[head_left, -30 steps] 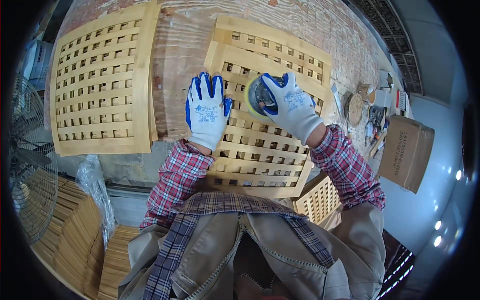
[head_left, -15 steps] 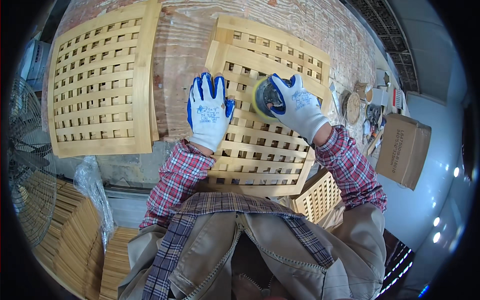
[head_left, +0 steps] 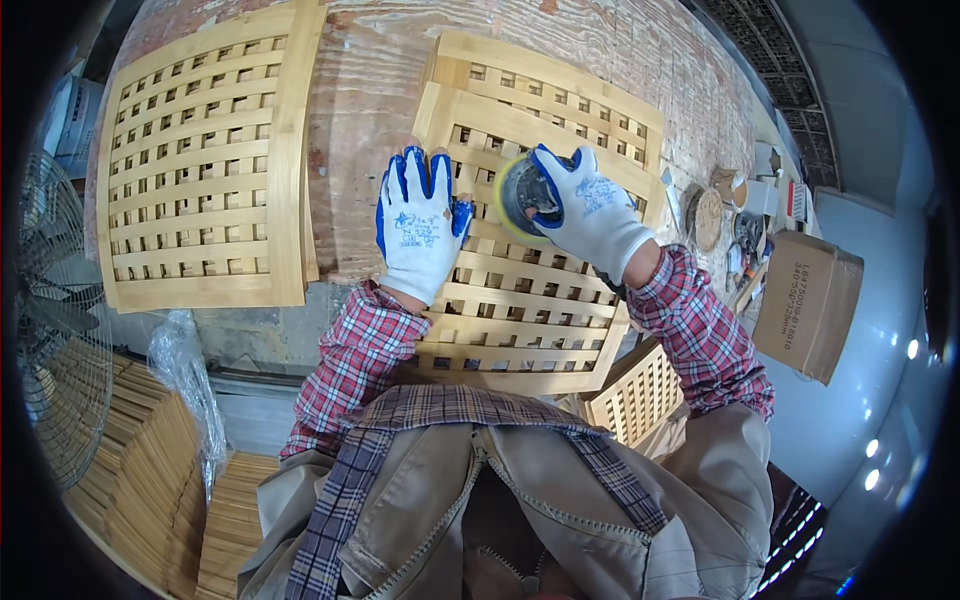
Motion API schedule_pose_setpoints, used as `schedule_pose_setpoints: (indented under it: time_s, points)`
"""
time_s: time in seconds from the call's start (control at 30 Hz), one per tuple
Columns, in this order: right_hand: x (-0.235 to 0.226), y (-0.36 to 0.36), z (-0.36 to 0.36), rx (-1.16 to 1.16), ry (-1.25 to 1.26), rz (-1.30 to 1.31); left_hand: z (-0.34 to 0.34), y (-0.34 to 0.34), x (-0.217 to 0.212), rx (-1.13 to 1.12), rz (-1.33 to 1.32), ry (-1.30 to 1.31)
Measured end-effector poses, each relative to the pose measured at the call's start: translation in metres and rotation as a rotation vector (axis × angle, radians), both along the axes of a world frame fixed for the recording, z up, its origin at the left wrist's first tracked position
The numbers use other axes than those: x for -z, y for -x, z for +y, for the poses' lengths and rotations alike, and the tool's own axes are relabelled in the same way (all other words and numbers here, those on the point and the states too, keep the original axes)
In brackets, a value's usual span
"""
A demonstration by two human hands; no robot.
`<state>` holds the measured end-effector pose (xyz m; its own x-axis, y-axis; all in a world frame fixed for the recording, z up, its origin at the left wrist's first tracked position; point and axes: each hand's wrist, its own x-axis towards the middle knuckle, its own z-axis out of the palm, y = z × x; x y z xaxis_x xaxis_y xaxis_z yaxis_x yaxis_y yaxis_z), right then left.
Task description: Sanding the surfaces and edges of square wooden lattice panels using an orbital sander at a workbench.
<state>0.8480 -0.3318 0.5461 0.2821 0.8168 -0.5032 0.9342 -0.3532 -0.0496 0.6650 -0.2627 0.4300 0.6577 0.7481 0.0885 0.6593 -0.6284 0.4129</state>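
A slatted wooden lattice panel (head_left: 520, 363) lies on the bench in front of me, on top of another lattice panel (head_left: 560, 62) that shows beyond its far edge. My right hand (head_left: 595, 205), in a white glove with blue palm and fingertips, is wrapped round a round black sander (head_left: 520, 192) with a yellow-green rim. The sander rests on the upper panel's slats, and its underside is hidden. My left hand (head_left: 418, 225), gloved alike, lies flat with fingers stretched out over the panel's left edge and holds nothing.
More lattice panels (head_left: 190, 180) lie stacked at the left of the bench. A wire-guarded fan (head_left: 65, 320), clear plastic film (head_left: 185, 375) and stacked wooden pieces (head_left: 150, 500) are at lower left. At right stand a cardboard box (head_left: 808, 305) and another lattice panel (head_left: 640, 398).
The sander and my right hand have shifted slightly to the left across the panel. My left hand stays in nearly the same place.
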Motion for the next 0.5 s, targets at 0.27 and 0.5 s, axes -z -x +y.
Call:
schedule_pose_setpoints:
  time_s: [0.27,0.5]
  points:
    - [-0.005,0.004,0.008,-0.001,0.027,-0.018,0.0,-0.001,-0.001,-0.004,-0.015,-0.004]
    - [0.0,-0.001,0.0,0.0,-0.001,-0.032,0.0,0.0,0.0,-0.005,-0.025,-0.021]
